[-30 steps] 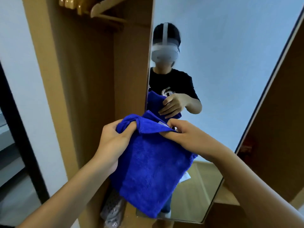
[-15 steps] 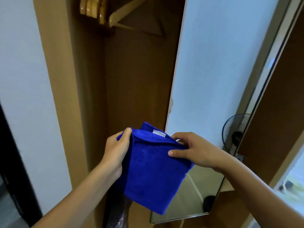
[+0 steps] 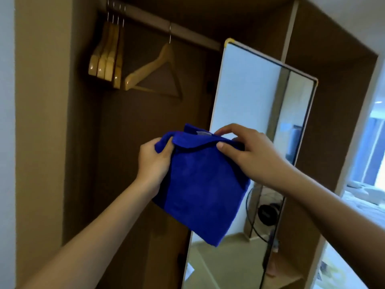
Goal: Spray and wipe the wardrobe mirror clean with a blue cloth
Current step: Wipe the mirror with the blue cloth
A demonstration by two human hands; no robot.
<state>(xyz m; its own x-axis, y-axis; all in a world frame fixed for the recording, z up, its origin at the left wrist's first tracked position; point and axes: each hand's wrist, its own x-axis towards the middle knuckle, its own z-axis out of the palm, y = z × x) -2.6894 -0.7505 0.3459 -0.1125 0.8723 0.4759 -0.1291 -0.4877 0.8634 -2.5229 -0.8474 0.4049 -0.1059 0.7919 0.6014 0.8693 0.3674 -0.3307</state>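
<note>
A folded blue cloth [image 3: 200, 190] hangs in front of me at chest height. My left hand [image 3: 153, 161] grips its upper left corner, bunched in the fist. My right hand [image 3: 250, 155] pinches its upper right edge between thumb and fingers. Behind the cloth stands the tall wardrobe mirror [image 3: 256, 105], its upper half visible and its lower middle hidden by the cloth. The glass reflects a white wall, a floor and a standing fan. No spray bottle is in view.
The open wardrobe [image 3: 129, 142] is brown inside, with a rail and several wooden hangers [image 3: 108, 57] at the top left; one hanger [image 3: 156, 67] hangs apart. A wardrobe side panel [image 3: 337, 126] stands right of the mirror. A bright room lies at the far right.
My view has tilted up and to the right, so the mirror's top edge and the hangers show. The cloth is raised and folded more compactly between both hands. My reflection has left the mirror.
</note>
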